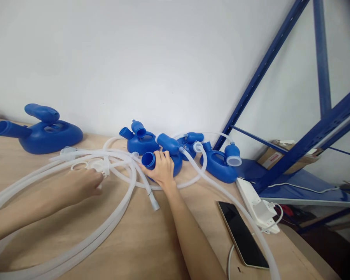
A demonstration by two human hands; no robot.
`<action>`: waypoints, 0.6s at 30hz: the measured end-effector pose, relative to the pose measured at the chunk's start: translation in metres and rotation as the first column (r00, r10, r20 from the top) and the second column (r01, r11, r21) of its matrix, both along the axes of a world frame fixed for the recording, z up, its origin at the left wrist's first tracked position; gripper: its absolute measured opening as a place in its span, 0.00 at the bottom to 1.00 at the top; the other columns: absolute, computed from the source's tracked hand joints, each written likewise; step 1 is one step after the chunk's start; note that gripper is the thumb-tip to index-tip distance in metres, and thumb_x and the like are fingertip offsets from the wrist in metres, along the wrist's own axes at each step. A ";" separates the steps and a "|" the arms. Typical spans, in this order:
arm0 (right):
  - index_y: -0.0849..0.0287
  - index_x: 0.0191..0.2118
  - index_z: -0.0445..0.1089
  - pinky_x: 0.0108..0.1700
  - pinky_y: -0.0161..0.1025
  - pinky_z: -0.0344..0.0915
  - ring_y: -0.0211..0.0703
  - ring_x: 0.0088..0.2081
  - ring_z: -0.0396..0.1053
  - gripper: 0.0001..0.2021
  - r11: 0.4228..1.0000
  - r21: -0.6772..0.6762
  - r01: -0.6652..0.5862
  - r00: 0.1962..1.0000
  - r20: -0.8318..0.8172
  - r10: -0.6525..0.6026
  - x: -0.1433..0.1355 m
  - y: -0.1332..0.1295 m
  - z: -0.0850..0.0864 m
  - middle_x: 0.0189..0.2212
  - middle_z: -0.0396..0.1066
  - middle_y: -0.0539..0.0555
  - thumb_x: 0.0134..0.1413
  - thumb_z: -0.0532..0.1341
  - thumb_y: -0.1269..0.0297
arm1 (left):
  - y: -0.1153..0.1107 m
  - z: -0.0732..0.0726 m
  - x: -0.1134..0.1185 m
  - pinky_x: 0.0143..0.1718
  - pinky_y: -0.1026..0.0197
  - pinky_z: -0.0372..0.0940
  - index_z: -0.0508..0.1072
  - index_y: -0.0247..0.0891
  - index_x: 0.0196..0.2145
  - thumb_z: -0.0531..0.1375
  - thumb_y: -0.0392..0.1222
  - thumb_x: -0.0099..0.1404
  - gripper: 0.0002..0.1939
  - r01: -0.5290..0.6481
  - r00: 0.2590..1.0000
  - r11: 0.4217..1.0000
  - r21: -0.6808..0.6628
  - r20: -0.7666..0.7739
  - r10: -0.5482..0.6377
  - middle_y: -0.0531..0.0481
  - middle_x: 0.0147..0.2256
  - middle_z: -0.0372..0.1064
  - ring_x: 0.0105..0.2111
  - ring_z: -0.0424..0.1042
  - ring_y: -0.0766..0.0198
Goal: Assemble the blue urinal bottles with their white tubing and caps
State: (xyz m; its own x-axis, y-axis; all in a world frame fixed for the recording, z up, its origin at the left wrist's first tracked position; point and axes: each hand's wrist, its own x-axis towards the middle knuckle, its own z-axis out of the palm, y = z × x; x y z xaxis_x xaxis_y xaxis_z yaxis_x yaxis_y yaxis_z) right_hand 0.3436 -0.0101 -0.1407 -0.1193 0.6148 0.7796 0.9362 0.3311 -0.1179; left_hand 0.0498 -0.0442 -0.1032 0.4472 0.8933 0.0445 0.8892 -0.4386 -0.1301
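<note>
My right hand grips a blue portable urinal bottle by its neck, the thumb and fingers around it just below the open mouth. A blue funnel cup with a clear hose lies above that bottle. My left hand is over the table with its fingers curled, right against white plastic caps. What its fingertips hold, if anything, is hidden. Beside it run coiled clear tubes, and one tube end points toward me between my hands.
Several blue urinal bottles stand along the wall, one at the far left, one behind my right hand and one at the right. A phone and a white power strip lie at the right, beside a blue metal shelf.
</note>
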 end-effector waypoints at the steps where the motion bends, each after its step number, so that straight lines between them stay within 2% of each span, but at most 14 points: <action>1: 0.59 0.43 0.74 0.36 0.43 0.67 0.59 0.47 0.74 0.33 1.000 -0.018 -0.023 1.000 0.009 0.023 0.002 -0.002 0.007 0.38 0.81 0.60 0.53 0.62 0.30 | 0.002 -0.004 -0.009 0.34 0.51 0.63 0.70 0.40 0.25 0.62 0.41 0.56 0.05 -0.023 1.000 1.000 -0.010 0.018 0.023 0.42 0.32 0.75 0.35 0.74 0.41; 2: 0.59 0.43 0.74 0.33 0.41 0.64 0.57 0.45 0.75 0.34 0.999 -0.035 -0.041 0.999 0.008 0.041 0.004 -0.004 0.015 0.36 0.81 0.59 0.53 0.61 0.28 | 0.004 -0.005 -0.014 0.35 0.50 0.64 0.73 0.40 0.28 0.62 0.41 0.56 0.03 -0.035 0.998 0.999 -0.005 0.052 0.035 0.41 0.35 0.75 0.38 0.74 0.39; 4: 0.59 0.45 0.75 0.31 0.39 0.60 0.51 0.37 0.77 0.33 0.999 -0.041 -0.027 0.999 -0.045 0.025 0.010 -0.008 0.033 0.35 0.81 0.57 0.58 0.58 0.29 | 0.005 -0.002 -0.014 0.37 0.48 0.65 0.76 0.41 0.35 0.63 0.44 0.57 0.08 -0.042 0.994 0.999 0.008 0.099 0.041 0.40 0.37 0.76 0.40 0.75 0.37; 6: 0.58 0.42 0.76 0.33 0.39 0.60 0.45 0.31 0.75 0.27 0.999 -0.015 0.045 0.988 -0.146 -0.046 0.016 -0.011 0.054 0.33 0.80 0.55 0.68 0.53 0.38 | 0.006 0.010 0.002 0.36 0.49 0.64 0.77 0.43 0.39 0.62 0.51 0.62 0.12 -0.029 0.994 1.000 0.002 0.108 0.028 0.40 0.38 0.77 0.39 0.75 0.38; 7: 0.58 0.39 0.76 0.35 0.40 0.61 0.45 0.31 0.75 0.25 0.998 0.004 0.068 0.983 -0.168 -0.067 0.021 -0.012 0.065 0.30 0.80 0.55 0.71 0.52 0.42 | 0.007 0.020 0.015 0.36 0.49 0.64 0.77 0.43 0.40 0.60 0.55 0.64 0.15 -0.019 0.993 1.000 -0.006 0.118 0.020 0.40 0.38 0.77 0.38 0.75 0.39; 9: 0.57 0.40 0.77 0.44 0.43 0.64 0.51 0.42 0.76 0.20 0.988 0.054 0.147 0.974 -0.181 -0.135 0.032 -0.015 0.083 0.36 0.81 0.57 0.71 0.55 0.48 | 0.012 0.041 0.047 0.36 0.50 0.64 0.76 0.43 0.45 0.56 0.61 0.68 0.21 0.017 0.981 0.999 -0.032 0.193 -0.011 0.40 0.40 0.78 0.39 0.76 0.41; 10: 0.57 0.43 0.78 0.50 0.47 0.64 0.57 0.50 0.74 0.17 0.980 0.056 0.189 0.970 -0.163 -0.177 0.040 -0.016 0.089 0.43 0.81 0.59 0.67 0.61 0.49 | 0.016 0.051 0.065 0.39 0.50 0.65 0.74 0.42 0.49 0.54 0.64 0.69 0.25 0.048 0.964 0.999 -0.002 0.262 -0.046 0.39 0.44 0.78 0.43 0.76 0.41; 11: 0.57 0.48 0.78 0.55 0.53 0.63 0.63 0.56 0.70 0.18 0.973 0.031 0.230 0.963 -0.148 -0.223 0.047 -0.017 0.094 0.50 0.79 0.61 0.61 0.66 0.48 | 0.021 0.059 0.083 0.42 0.50 0.66 0.73 0.40 0.53 0.53 0.66 0.70 0.29 0.090 0.940 0.995 0.039 0.327 -0.097 0.38 0.46 0.77 0.47 0.76 0.41; 12: 0.57 0.54 0.76 0.56 0.56 0.63 0.67 0.60 0.68 0.25 0.967 -0.042 0.252 0.955 -0.147 -0.256 0.055 -0.017 0.096 0.56 0.75 0.63 0.57 0.69 0.46 | 0.027 0.065 0.101 0.46 0.50 0.67 0.72 0.38 0.55 0.53 0.68 0.70 0.32 0.119 0.913 0.991 0.065 0.384 -0.135 0.36 0.48 0.77 0.49 0.75 0.42; 13: 0.57 0.59 0.73 0.54 0.56 0.65 0.68 0.59 0.69 0.32 0.960 -0.147 0.240 0.952 -0.160 -0.262 0.062 -0.017 0.096 0.58 0.74 0.65 0.54 0.70 0.44 | 0.033 0.069 0.117 0.49 0.49 0.67 0.71 0.36 0.57 0.53 0.70 0.68 0.36 0.125 0.893 0.991 0.054 0.429 -0.136 0.35 0.51 0.75 0.50 0.75 0.42; 15: 0.56 0.62 0.71 0.49 0.54 0.68 0.66 0.53 0.74 0.35 0.925 -0.335 0.182 0.948 -0.189 -0.255 0.073 -0.018 0.095 0.53 0.77 0.65 0.55 0.69 0.40 | 0.042 0.068 0.143 0.49 0.47 0.68 0.71 0.35 0.57 0.53 0.75 0.65 0.41 0.091 0.892 0.996 -0.024 0.447 -0.071 0.31 0.53 0.74 0.51 0.76 0.39; 16: 0.55 0.60 0.72 0.47 0.52 0.68 0.64 0.49 0.76 0.33 0.904 -0.399 0.149 0.949 -0.199 -0.245 0.077 -0.017 0.093 0.50 0.79 0.63 0.56 0.67 0.39 | 0.046 0.065 0.153 0.48 0.47 0.69 0.73 0.35 0.55 0.55 0.73 0.65 0.39 0.082 0.899 0.995 -0.064 0.436 -0.046 0.31 0.53 0.75 0.50 0.76 0.38; 18: 0.52 0.57 0.74 0.44 0.50 0.68 0.61 0.44 0.78 0.28 0.884 -0.455 0.110 0.953 -0.204 -0.224 0.079 -0.016 0.091 0.44 0.81 0.60 0.59 0.65 0.39 | 0.050 0.056 0.165 0.45 0.49 0.70 0.78 0.36 0.49 0.59 0.63 0.66 0.29 0.095 0.913 0.989 -0.110 0.406 -0.043 0.33 0.48 0.78 0.47 0.78 0.39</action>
